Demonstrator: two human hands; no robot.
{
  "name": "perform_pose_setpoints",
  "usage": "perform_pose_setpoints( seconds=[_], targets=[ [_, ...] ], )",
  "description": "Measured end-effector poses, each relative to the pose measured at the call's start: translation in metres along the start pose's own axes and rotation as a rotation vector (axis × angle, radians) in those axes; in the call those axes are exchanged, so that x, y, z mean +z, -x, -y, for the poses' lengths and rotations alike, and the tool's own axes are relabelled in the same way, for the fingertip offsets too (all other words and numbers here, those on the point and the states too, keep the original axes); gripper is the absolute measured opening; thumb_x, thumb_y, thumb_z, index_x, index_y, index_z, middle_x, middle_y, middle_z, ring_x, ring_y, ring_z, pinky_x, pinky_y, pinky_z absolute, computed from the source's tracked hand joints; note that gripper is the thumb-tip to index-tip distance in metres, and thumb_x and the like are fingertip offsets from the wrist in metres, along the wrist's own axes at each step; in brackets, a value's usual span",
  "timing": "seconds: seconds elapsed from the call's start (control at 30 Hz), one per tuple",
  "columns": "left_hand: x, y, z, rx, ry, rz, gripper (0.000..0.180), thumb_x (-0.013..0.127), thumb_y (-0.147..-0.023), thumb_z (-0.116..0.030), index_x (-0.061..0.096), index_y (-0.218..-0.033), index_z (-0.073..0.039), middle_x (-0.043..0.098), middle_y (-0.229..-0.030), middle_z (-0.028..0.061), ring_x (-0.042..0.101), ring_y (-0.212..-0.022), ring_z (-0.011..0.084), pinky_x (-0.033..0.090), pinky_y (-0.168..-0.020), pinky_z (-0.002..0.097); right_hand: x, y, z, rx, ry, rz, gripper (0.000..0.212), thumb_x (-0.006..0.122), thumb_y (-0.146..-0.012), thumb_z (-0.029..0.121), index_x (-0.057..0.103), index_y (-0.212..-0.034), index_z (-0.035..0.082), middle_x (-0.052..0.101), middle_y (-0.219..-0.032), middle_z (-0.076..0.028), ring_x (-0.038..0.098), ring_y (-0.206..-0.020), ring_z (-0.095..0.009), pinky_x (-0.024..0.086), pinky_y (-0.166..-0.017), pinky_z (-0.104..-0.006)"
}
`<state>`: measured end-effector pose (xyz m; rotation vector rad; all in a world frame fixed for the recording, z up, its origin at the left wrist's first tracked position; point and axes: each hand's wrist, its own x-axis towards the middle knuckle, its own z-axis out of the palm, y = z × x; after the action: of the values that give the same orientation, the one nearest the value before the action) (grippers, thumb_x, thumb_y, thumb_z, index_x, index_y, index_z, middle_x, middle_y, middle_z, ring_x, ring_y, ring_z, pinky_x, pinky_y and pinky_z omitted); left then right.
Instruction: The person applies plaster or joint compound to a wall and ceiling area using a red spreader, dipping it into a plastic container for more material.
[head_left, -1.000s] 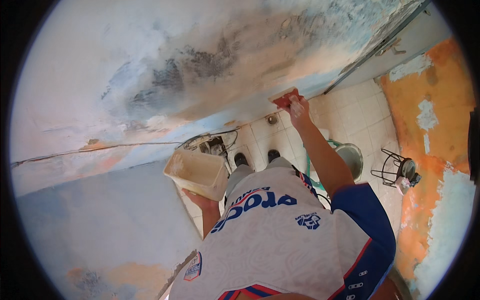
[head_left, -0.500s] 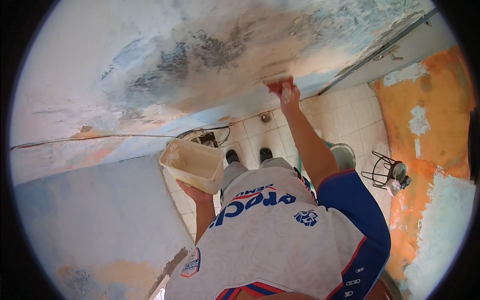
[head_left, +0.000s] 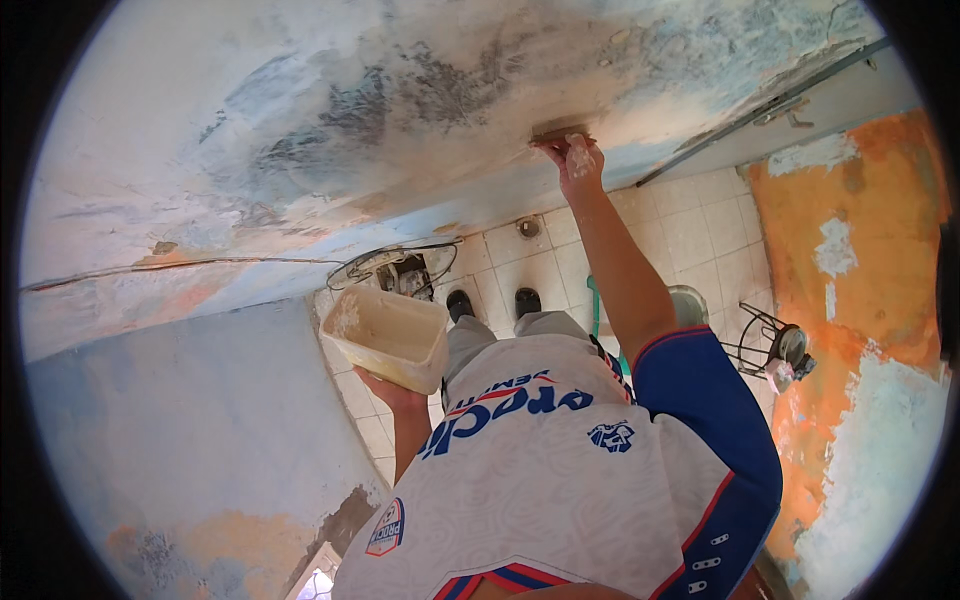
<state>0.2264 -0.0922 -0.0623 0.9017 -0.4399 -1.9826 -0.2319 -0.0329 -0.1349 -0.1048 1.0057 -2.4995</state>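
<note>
My right hand reaches far forward and grips a putty knife, its wide edge pressed against the patchy wall. The tool's handle is mostly hidden by my fingers. Pale paste smears the back of that hand. At waist height on the left, my left hand supports a cream plastic tub from below. Most of those fingers are out of sight under the tub. Whitish residue coats the tub's inner walls, and it tilts slightly.
A cable runs along the wall to an open box of parts on the tiled floor. To the right stand a bucket and a black metal stand. An orange wall rises beyond them.
The putty knife has turned, from showing a broad pale and red face to a thin dark edge, and has shifted slightly up the wall. The tub has barely moved.
</note>
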Motion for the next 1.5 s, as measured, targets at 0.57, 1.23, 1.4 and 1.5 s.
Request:
perform_pose_setpoints(
  seconds=[0.57,1.23,1.4,1.5],
  targets=[
    [0.000,0.014,0.014,0.041,0.005,0.009,0.073,0.029,-0.100,-0.064,0.032,-0.152,-0.014,0.039,-0.153,0.0082,0.040,-0.139,0.0310,0.037,-0.113,0.0468,0.033,0.039,-0.003,0.059,-0.013,-0.142,0.026,0.058,-0.092,0.013,0.057,-0.115,0.001,0.067,-0.101,-0.013,0.069,-0.087,-0.028,0.058,-0.077,-0.0421],
    [0.009,0.023,0.018,0.105,0.011,0.013,0.074,0.032,-0.099,-0.065,0.030,-0.152,-0.014,0.038,-0.153,0.0087,0.040,-0.138,0.0313,0.036,-0.114,0.0463,0.008,0.077,0.017,0.257,0.063,-0.206,0.022,0.050,-0.095,0.003,0.053,-0.116,0.001,0.067,-0.097,-0.016,0.071,-0.077,-0.028,0.061,-0.057,-0.0397],
    [0.017,0.014,0.013,0.093,-0.031,0.030,0.074,0.032,-0.099,-0.065,0.029,-0.153,-0.015,0.036,-0.155,0.0082,0.039,-0.139,0.0316,0.036,-0.114,0.0470,-0.053,-0.025,-0.032,0.030,0.091,-0.244,0.022,0.049,-0.096,0.006,0.052,-0.117,-0.002,0.065,-0.107,-0.018,0.070,-0.087,-0.030,0.063,-0.066,-0.0435],
    [0.007,0.027,0.009,0.100,-0.038,-0.013,0.074,0.032,-0.099,-0.065,0.028,-0.154,-0.016,0.035,-0.156,0.0080,0.038,-0.140,0.0319,0.035,-0.115,0.0473,0.028,-0.019,0.026,0.065,0.044,0.027,0.027,0.055,-0.096,0.016,0.052,-0.117,-0.001,0.063,-0.118,-0.021,0.068,-0.099,-0.035,0.061,-0.078,-0.0531]
  ],
)
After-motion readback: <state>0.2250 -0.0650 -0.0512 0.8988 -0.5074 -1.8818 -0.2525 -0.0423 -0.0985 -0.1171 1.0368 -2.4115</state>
